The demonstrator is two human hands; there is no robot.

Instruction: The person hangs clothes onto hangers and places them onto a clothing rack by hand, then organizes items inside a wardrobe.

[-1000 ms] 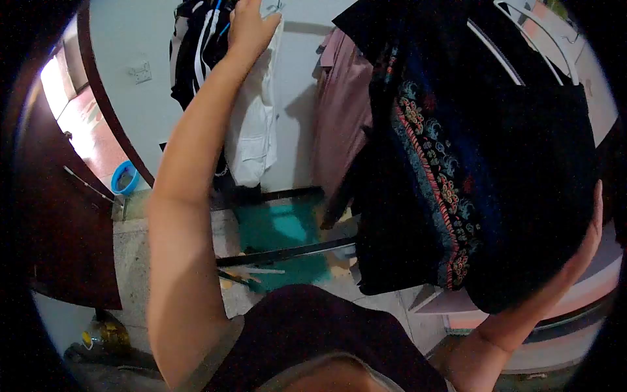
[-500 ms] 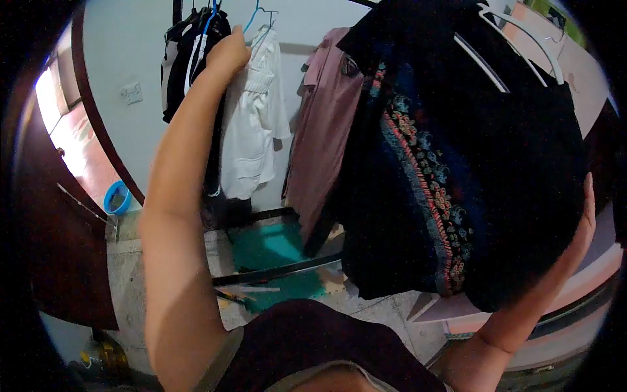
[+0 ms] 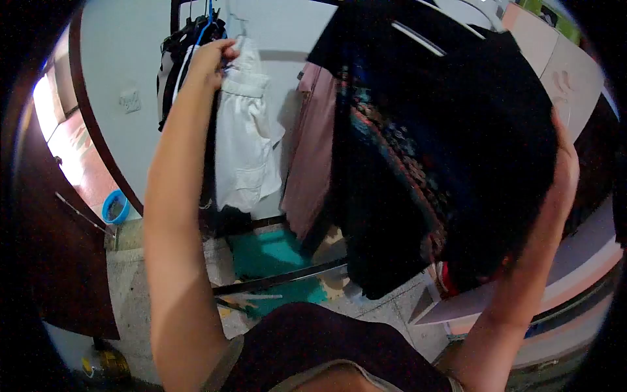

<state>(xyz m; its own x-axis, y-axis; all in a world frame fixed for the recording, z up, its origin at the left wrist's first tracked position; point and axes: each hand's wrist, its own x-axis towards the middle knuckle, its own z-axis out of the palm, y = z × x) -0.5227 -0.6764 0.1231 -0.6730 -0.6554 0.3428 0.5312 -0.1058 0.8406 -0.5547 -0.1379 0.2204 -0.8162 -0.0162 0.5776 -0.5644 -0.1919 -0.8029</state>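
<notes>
My left hand [image 3: 217, 60] is raised at the rack, its fingers closed at the top of a white garment [image 3: 243, 153] with a gathered waist. A blue hanger [image 3: 206, 29] is just beside that hand. Close in front of me on the right hangs a black garment [image 3: 483, 150] with a floral embroidered band, and a white hanger [image 3: 419, 38] shows at its top. My right hand [image 3: 567, 160] is at the black garment's right edge, gripping it from the side; the cloth hides part of the fingers. Between the two hangs a dusty pink garment [image 3: 312, 147].
Dark clothes [image 3: 176, 65] hang at the rack's left end. A black bar [image 3: 281, 279] crosses low before me, above a green mat [image 3: 268, 251]. A blue bucket [image 3: 115, 208] stands by the doorway at left. A pink-edged shelf unit [image 3: 568, 287] stands at right.
My left hand has shifted slightly down and left at the white garment. The black garment and my right hand have moved left and upward, and a red item now shows below the cloth.
</notes>
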